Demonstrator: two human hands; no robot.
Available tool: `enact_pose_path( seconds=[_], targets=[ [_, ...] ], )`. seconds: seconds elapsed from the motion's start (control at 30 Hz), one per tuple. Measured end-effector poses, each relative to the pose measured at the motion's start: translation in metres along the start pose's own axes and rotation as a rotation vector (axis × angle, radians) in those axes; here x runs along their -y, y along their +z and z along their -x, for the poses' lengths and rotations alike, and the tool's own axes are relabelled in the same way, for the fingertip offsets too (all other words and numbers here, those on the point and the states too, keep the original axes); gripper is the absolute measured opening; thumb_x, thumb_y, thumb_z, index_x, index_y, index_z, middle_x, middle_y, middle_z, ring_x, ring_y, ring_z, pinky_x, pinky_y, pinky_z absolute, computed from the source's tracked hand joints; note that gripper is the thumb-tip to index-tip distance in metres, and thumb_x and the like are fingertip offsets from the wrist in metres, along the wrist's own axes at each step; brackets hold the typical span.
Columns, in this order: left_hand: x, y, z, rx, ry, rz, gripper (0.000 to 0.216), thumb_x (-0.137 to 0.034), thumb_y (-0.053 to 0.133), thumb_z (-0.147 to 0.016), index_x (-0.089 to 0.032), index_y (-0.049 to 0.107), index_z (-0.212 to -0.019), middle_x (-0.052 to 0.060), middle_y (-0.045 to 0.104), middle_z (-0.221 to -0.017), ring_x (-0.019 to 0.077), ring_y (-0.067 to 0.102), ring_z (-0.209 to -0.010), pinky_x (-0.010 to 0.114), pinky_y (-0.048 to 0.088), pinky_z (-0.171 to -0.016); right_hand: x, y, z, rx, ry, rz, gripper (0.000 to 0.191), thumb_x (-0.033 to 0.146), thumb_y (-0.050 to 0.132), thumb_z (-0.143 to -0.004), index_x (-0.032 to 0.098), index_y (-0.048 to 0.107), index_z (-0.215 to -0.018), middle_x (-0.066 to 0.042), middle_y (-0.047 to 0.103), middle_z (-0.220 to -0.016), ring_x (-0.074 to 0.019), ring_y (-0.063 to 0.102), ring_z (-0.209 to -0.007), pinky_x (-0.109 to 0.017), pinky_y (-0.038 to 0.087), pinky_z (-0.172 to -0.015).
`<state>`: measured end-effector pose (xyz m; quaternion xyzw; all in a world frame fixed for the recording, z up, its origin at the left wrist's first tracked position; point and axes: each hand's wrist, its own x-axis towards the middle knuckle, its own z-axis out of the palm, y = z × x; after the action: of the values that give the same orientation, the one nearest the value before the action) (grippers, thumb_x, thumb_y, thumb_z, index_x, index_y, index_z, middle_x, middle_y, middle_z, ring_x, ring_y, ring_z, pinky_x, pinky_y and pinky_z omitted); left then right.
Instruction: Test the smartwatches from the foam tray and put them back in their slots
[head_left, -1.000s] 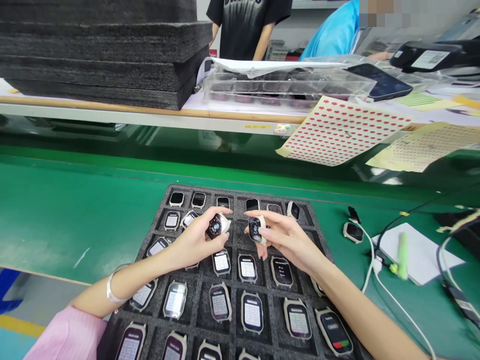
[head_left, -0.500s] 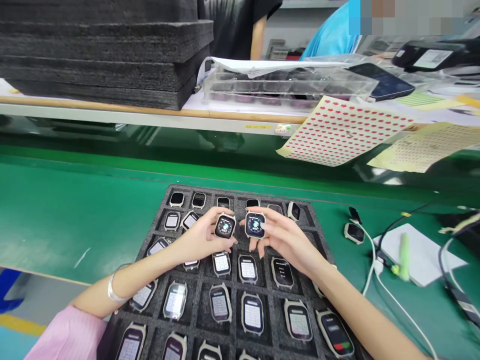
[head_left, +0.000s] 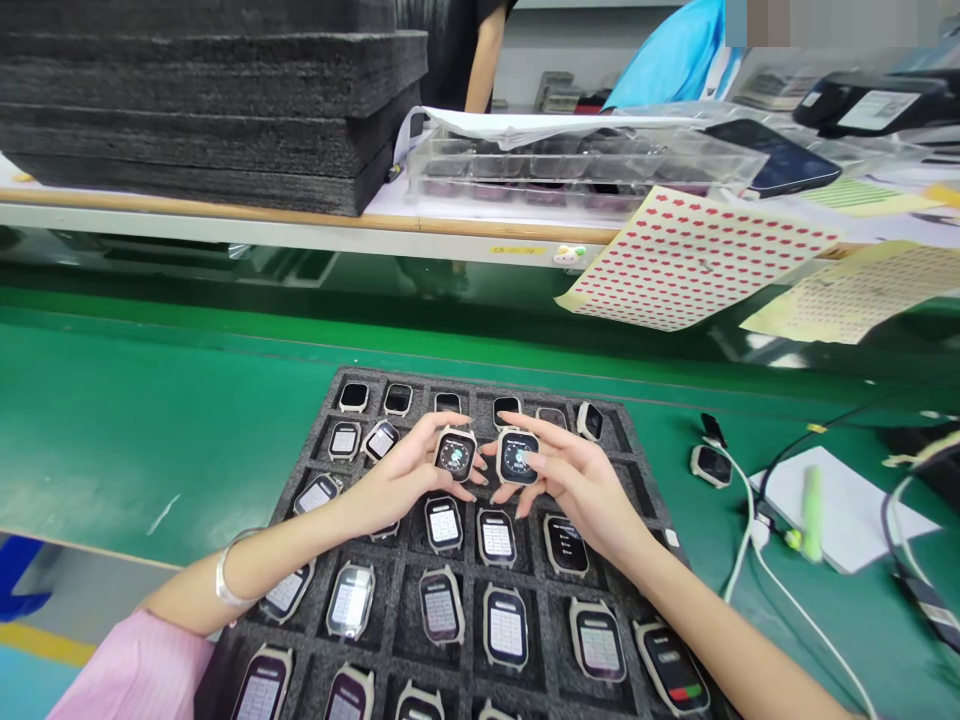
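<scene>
My left hand (head_left: 409, 470) is closed round the edges of a smartwatch case (head_left: 454, 455), its lit round dial facing up. A second strapless smartwatch case (head_left: 517, 457) with a like dial is gripped by my right hand (head_left: 566, 470), the thumb lying over its screen. Both are held side by side, a small gap apart, above a dark foam tray (head_left: 469, 545). Several more watch cases sit in the tray's pockets; many show white list screens, such as the watch (head_left: 505, 625) near the middle. One at the lower right (head_left: 671, 665) shows red and green buttons.
Stacked black foam trays (head_left: 210, 110) stand on the shelf at the left, beside clear plastic trays (head_left: 577, 170). A sticker sheet (head_left: 697, 260) hangs over the shelf edge. On the green bench (head_left: 150, 420), at right, lie another watch (head_left: 710, 465), white cables (head_left: 759, 535) and white paper (head_left: 847, 510).
Both hands and their watches have shifted slightly to the right. Behind the shelf, a person in black and a person in blue have moved a little.
</scene>
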<state>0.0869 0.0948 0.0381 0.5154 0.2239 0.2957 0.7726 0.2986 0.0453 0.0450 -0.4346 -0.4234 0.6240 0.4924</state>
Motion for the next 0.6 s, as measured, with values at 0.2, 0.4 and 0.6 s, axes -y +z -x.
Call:
enact_pose_path(
  seconds=[0.2, 0.4, 0.6],
  targets=[
    [0.0031, -0.0041, -0.0009, 0.052, 0.02, -0.002, 0.045, -0.007, 0.045, -0.081, -0.023, 0.042, -0.123, 0.006, 0.06, -0.105, 0.02, 0.059, -0.102, 0.038, 0.055, -0.083, -0.0019, -0.0005, 0.0006, 0.002, -0.021, 0.02, 0.043, 0.024, 0.062, -0.087, 0.016, 0.052, -0.127, -0.014, 0.069, -0.107, -0.0234, 0.071, -0.065, -0.029, 0.056, -0.047],
    [0.004, -0.0046, -0.0019, 0.048, 0.023, -0.026, 0.043, -0.007, 0.047, -0.08, -0.022, 0.045, -0.12, 0.006, 0.062, -0.102, 0.021, 0.061, -0.1, 0.037, 0.056, -0.081, -0.004, 0.002, 0.0009, -0.043, -0.067, 0.101, 0.043, 0.025, 0.066, -0.085, 0.017, 0.053, -0.125, -0.013, 0.069, -0.103, -0.0195, 0.07, -0.06, -0.026, 0.054, -0.043],
    [0.0058, -0.0055, -0.0029, 0.055, 0.056, 0.017, 0.041, -0.009, 0.051, -0.082, -0.023, 0.045, -0.12, 0.006, 0.06, -0.102, 0.0228, 0.061, -0.101, 0.04, 0.056, -0.082, -0.0033, 0.0019, 0.0038, 0.059, -0.061, 0.144, 0.062, 0.022, 0.073, -0.078, 0.022, 0.045, -0.133, -0.012, 0.064, -0.115, -0.0216, 0.07, -0.075, -0.029, 0.058, -0.052]
  ],
)
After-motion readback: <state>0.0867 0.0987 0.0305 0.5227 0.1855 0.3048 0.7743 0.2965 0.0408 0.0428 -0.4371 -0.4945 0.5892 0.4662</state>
